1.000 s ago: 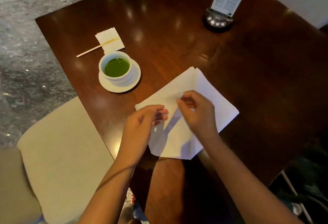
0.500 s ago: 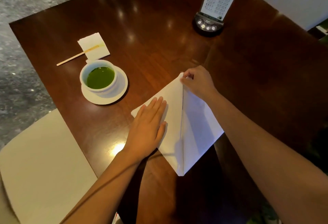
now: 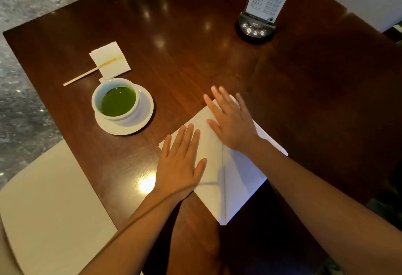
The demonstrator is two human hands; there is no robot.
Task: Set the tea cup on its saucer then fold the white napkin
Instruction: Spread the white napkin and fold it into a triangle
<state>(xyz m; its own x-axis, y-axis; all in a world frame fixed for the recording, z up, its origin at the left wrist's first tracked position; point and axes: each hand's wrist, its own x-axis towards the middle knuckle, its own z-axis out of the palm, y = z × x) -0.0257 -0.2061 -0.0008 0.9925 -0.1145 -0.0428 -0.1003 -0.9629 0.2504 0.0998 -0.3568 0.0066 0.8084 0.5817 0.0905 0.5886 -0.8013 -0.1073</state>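
Observation:
A white tea cup (image 3: 115, 99) filled with green tea stands on its white saucer (image 3: 144, 116) at the left of the dark wooden table (image 3: 185, 35). The white napkin (image 3: 239, 179) lies folded at the table's near edge, a crease running down its middle. My left hand (image 3: 181, 163) rests flat with fingers spread on the napkin's left part. My right hand (image 3: 231, 120) lies flat, fingers apart, on the napkin's far corner. Neither hand grips anything.
A small folded paper square (image 3: 113, 65) with a wooden stir stick (image 3: 87, 74) across it lies behind the cup. A menu stand on a black round base (image 3: 254, 32) stands at the far right. A pale chair seat (image 3: 50, 205) sits left of the table's edge.
My right hand let go of the pinched napkin corner and now lies flat on it. My left hand stays pressed on the napkin. The napkin went from unfolded to folded over.

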